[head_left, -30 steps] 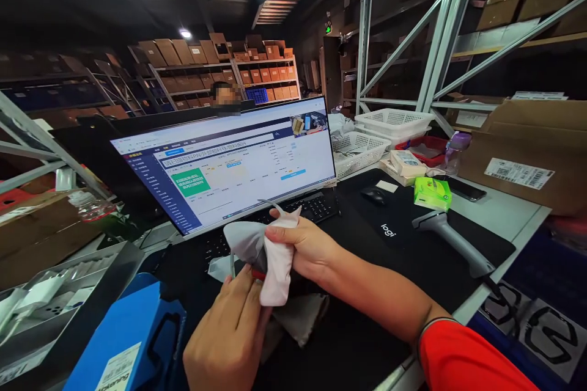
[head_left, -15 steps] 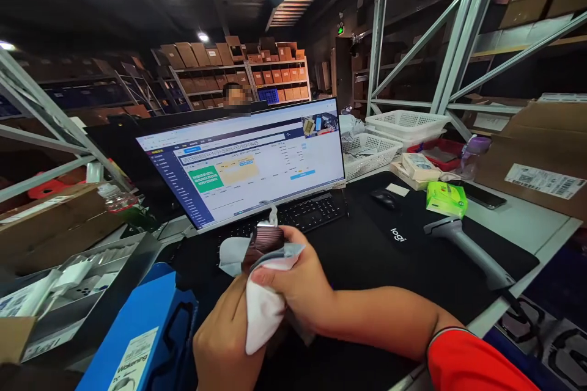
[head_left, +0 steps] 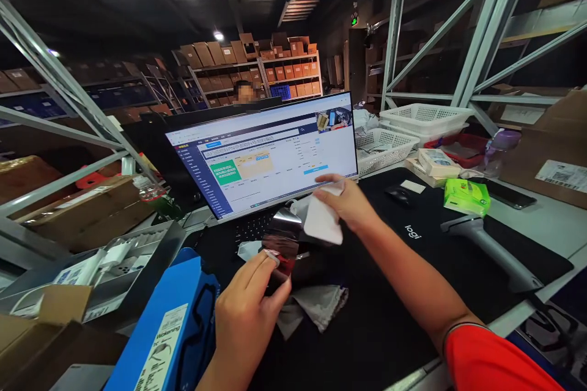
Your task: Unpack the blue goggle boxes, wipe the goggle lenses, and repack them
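Note:
My left hand (head_left: pixel 250 305) is closed around the lower part of a glossy dark brown object (head_left: pixel 280 238) with a reflective upper surface; its kind is not clear. My right hand (head_left: pixel 346 200) is raised in front of the monitor, fingers pinching a white cloth (head_left: pixel 323 220) that hangs flat beside the glossy object. A crumpled, translucent grey plastic wrapper (head_left: pixel 321 305) lies on the black mat, below and between the hands. Pale film (head_left: pixel 249 249) sticks out behind my left hand, over the keyboard (head_left: pixel 250 227).
A monitor (head_left: pixel 275 159) stands ahead. To the left are a blue box (head_left: pixel 169 311) and a grey tray (head_left: pixel 151 263) of white items. At right lie a barcode scanner (head_left: pixel 493 250), a mouse (head_left: pixel 398 195), a green packet (head_left: pixel 466 197) and white baskets (head_left: pixel 389 146). A person (head_left: pixel 245 93) is behind the monitor.
My hands have come apart: the right one lifted up and right with the white cloth, leaving the glossy object in my left hand. The grey wrapper now shows on the mat.

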A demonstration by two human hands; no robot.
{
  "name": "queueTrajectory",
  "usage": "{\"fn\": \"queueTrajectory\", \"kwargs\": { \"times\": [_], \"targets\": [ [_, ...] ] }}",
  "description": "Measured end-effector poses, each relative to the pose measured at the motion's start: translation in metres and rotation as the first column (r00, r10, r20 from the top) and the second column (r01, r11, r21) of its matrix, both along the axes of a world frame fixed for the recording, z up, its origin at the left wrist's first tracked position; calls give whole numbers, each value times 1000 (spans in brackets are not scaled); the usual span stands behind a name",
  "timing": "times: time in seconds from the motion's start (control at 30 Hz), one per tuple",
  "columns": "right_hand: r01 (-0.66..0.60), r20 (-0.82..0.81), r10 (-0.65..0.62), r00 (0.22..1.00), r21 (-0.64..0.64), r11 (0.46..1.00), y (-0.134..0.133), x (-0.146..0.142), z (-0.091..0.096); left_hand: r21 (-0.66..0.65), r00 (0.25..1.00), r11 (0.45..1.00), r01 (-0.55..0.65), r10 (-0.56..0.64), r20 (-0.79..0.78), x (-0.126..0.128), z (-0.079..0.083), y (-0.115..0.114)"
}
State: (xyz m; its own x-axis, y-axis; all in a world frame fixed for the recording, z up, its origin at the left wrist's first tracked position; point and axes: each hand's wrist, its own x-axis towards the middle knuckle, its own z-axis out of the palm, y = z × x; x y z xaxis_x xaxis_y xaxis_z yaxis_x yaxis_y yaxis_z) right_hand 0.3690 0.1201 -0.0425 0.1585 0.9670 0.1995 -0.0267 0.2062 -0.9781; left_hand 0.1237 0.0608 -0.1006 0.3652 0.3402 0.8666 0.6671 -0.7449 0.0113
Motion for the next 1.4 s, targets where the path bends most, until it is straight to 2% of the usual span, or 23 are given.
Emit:
{"fn": "queueTrajectory", "kwargs": {
  "times": [0.03,0.07,0.13,0.2,0.27,0.33,0.4,0.47,0.53,0.57,0.63,0.7,0.73,0.8,0.87,0.93,0.97,1.0,1.07,1.13,1.2,1.27,1.4],
  "targets": [
    [101,207,-108,972,46,994,4,17,2,-32,999,999,12,-11,36,-1,2,0],
    [150,423,-169,890,76,986,9,34,3,-54,998,998,22,-18,67,-2,5,-1],
    [103,757,-79,649,15,995,17,64,2,-88,994,995,36,-26,107,-3,10,-3],
    [95,888,44,457,-98,991,22,82,-2,-94,990,995,39,-26,135,-3,13,-4],
    [154,923,55,381,-122,980,23,83,-5,-96,986,995,22,-6,168,-2,15,-4],
    [178,938,6,347,-72,981,18,67,-6,-127,977,992,6,21,214,-3,16,-4],
    [62,937,-9,350,-14,998,7,39,-5,-175,961,985,-7,55,271,-4,15,-3],
    [-207,918,22,397,66,976,-10,5,-8,-242,929,970,-11,100,356,-6,14,-3],
    [-476,914,33,404,179,861,-26,-29,-18,-340,860,940,22,155,487,-8,12,-4],
    [-563,923,-2,385,237,792,-32,-44,-25,-392,809,918,61,185,559,-8,12,-5],
    [-648,930,-128,346,335,684,-39,-66,-42,-463,684,872,160,240,689,-8,13,-7],
    [-662,899,-265,348,436,610,-38,-77,-57,-477,579,835,274,253,775,-10,15,-7],
    [-648,872,-322,368,490,583,-36,-79,-62,-482,558,810,333,242,794,-12,18,-6],
    [-573,798,-411,441,603,555,-29,-74,-66,-517,597,745,423,200,777,-19,22,-3],
    [-454,718,-470,514,692,560,-21,-63,-64,-660,762,650,376,189,619,-30,27,2],
    [-336,658,-506,558,737,587,-14,-50,-58,-821,937,550,150,185,295,-41,29,8],
    [-295,643,-515,567,742,601,-11,-45,-55,-858,976,513,-2,190,111,-46,29,11],
    [-269,634,-518,574,743,613,-8,-40,-52,-859,977,490,-150,206,-54,-50,28,14],
    [-248,630,-514,582,740,625,-5,-34,-49,-794,931,499,-346,285,-227,-56,26,21],
    [-246,626,-520,581,744,621,-4,-32,-48,-755,896,511,-410,381,-229,-60,23,27],
    [-248,622,-531,576,751,611,-3,-33,-49,-777,892,511,-367,432,-137,-63,22,30],
    [-257,620,-535,575,757,601,-4,-35,-49,-788,891,538,-299,452,-29,-64,22,30],
    [-281,639,-519,568,743,607,-6,-35,-48,-682,918,692,-237,390,77,-63,24,26]
  ]
}}
